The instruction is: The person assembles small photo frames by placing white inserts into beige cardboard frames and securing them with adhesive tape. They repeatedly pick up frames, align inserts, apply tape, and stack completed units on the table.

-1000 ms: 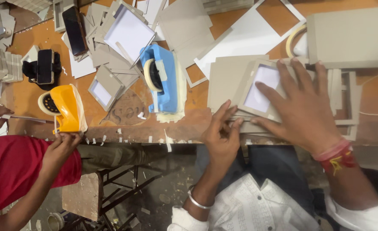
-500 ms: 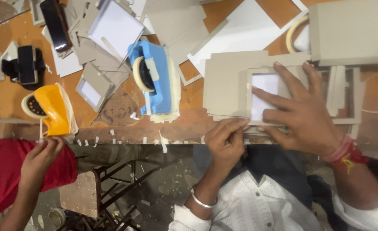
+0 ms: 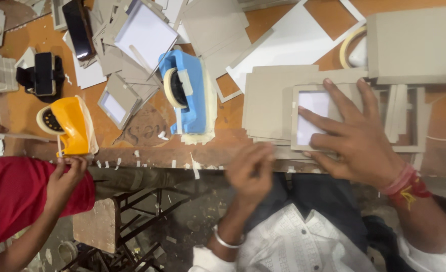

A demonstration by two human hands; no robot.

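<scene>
Grey cardboard frame (image 3: 303, 118) with a white sheet in its window lies on a stack of grey boards (image 3: 268, 106) at the near edge of the wooden desk (image 3: 147, 136). I see the right hand (image 3: 356, 138) laid flat on this frame, fingers (image 3: 318, 121) spread wide and pressing down; it grips nothing. A red and yellow thread band (image 3: 404, 184) sits on that wrist. The left hand (image 3: 253, 168) is blurred at the desk edge, just below the stack's lower left corner; its fingers look loosely curled and close together, and I cannot tell whether it pinches anything. A metal bangle (image 3: 223, 241) circles that wrist.

Left of the stack stands a blue tape dispenser (image 3: 187, 93), with short tape strips (image 3: 137, 162) stuck along the desk edge. Farther left, another person's hand (image 3: 66, 176), in a red sleeve, touches a yellow tape dispenser (image 3: 71, 126).
</scene>
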